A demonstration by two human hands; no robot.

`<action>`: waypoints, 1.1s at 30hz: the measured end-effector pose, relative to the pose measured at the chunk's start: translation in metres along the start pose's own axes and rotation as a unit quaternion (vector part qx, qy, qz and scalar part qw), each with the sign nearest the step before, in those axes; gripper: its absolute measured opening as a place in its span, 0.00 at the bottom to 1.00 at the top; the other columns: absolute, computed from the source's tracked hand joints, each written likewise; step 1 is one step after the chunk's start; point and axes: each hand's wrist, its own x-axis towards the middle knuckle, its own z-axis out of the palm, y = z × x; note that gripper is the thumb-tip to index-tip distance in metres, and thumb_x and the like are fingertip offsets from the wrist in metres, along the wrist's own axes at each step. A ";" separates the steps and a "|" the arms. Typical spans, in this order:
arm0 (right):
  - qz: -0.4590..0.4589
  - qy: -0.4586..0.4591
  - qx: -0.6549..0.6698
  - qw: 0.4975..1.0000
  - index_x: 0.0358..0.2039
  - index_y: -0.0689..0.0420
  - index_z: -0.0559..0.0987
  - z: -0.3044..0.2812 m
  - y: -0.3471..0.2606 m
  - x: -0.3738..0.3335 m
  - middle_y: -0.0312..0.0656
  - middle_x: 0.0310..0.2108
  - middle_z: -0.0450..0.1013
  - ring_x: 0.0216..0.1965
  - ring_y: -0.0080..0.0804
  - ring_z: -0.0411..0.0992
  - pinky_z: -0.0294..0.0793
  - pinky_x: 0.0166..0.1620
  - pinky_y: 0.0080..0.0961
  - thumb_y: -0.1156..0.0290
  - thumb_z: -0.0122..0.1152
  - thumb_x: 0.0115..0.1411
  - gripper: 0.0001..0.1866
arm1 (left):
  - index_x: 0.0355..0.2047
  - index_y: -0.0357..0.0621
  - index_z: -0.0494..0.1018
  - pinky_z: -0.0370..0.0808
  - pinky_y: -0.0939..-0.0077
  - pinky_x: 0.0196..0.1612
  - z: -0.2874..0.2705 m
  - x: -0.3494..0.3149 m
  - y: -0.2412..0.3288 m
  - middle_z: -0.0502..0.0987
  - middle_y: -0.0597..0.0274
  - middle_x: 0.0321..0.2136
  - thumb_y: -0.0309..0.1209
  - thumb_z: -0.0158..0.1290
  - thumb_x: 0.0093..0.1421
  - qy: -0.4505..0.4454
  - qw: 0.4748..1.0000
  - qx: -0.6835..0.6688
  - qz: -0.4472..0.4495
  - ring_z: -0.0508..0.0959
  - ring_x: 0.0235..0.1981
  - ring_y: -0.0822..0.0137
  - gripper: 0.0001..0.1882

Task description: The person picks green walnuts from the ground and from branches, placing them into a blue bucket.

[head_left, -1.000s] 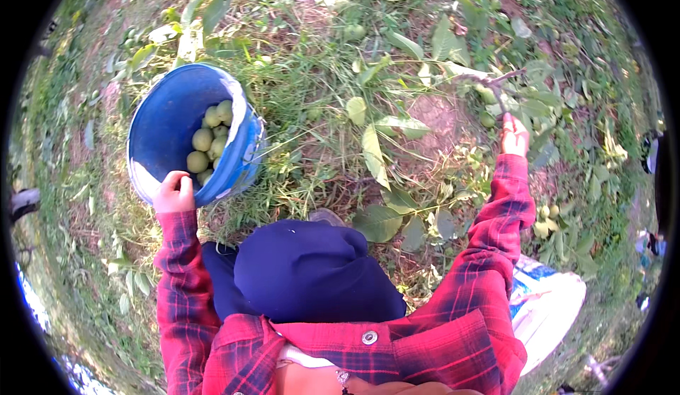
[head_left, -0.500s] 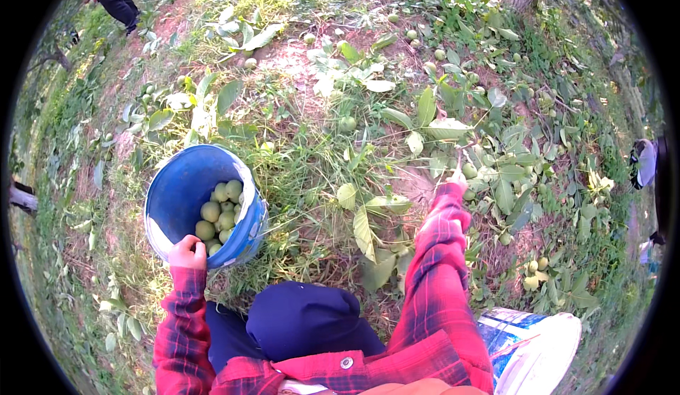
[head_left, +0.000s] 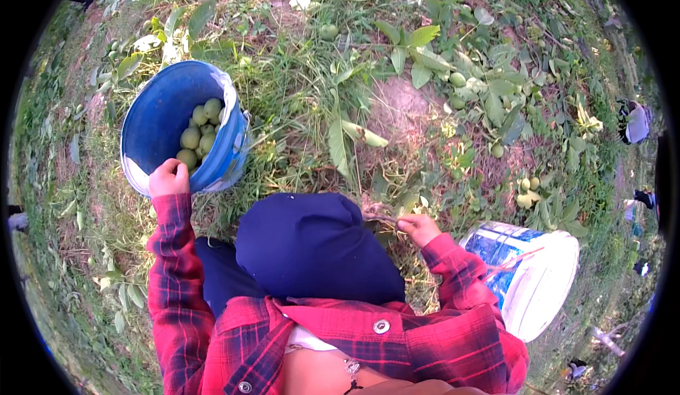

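Blue bucket (head_left: 150,126) stands on the grass at the person's left, ahead of the left knee, with several round green fruits (head_left: 190,138) gathered inside. Its rim has pale patches. The left hand (head_left: 168,178) is at the near edge, its fingers curled closed over the rim. The right hand (head_left: 419,229), low and close to the body, holds a thin brown twig (head_left: 380,217) pinched between its fingers; the twig points left toward the navy trousers (head_left: 312,250). A white-and-blue tub (head_left: 545,285) is just beside the right forearm, its round white face showing; whether that is lid or base, I cannot tell. Broad green leaves (head_left: 338,147) and more fruits lie scattered over the ground ahead.
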 end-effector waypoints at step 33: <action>-0.057 0.072 -0.098 0.991 0.24 0.57 0.74 -0.009 0.041 0.007 0.40 0.22 0.70 0.26 0.29 0.67 0.65 0.34 0.22 0.65 0.49 0.49 0.09 | 0.19 0.44 0.72 0.67 0.70 0.22 -0.006 0.000 0.000 0.70 0.52 0.13 0.32 0.46 0.42 0.002 0.999 -0.011 -0.035 0.71 0.17 0.56 0.07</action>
